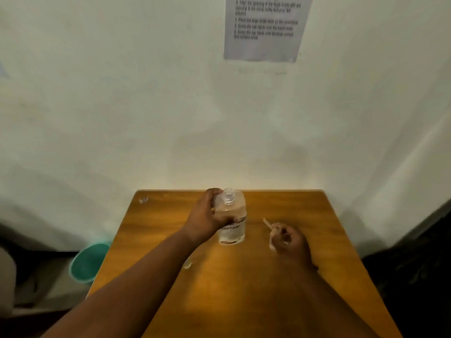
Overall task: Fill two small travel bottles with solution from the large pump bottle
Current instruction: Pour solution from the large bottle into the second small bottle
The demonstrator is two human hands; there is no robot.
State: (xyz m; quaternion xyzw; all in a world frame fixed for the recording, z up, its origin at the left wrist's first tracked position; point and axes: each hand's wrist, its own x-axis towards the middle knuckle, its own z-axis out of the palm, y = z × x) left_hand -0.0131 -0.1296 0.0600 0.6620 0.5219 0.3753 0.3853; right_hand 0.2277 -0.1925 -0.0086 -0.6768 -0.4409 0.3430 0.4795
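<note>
The large clear bottle (231, 223) stands upright on the wooden table (317, 215), its neck open with no pump on it. My left hand (207, 217) grips its upper body from the left. To the right, my right hand (289, 240) holds the removed pump head (274, 236), whose thin dip tube (266, 223) points up and to the left. A small clear object, perhaps a travel bottle (187, 264), shows just beside my left forearm, mostly hidden.
A small clear item (144, 199) lies at the table's back left corner. A green basin (89, 262) sits on the floor left of the table. A printed sheet (264, 28) hangs on the wall behind.
</note>
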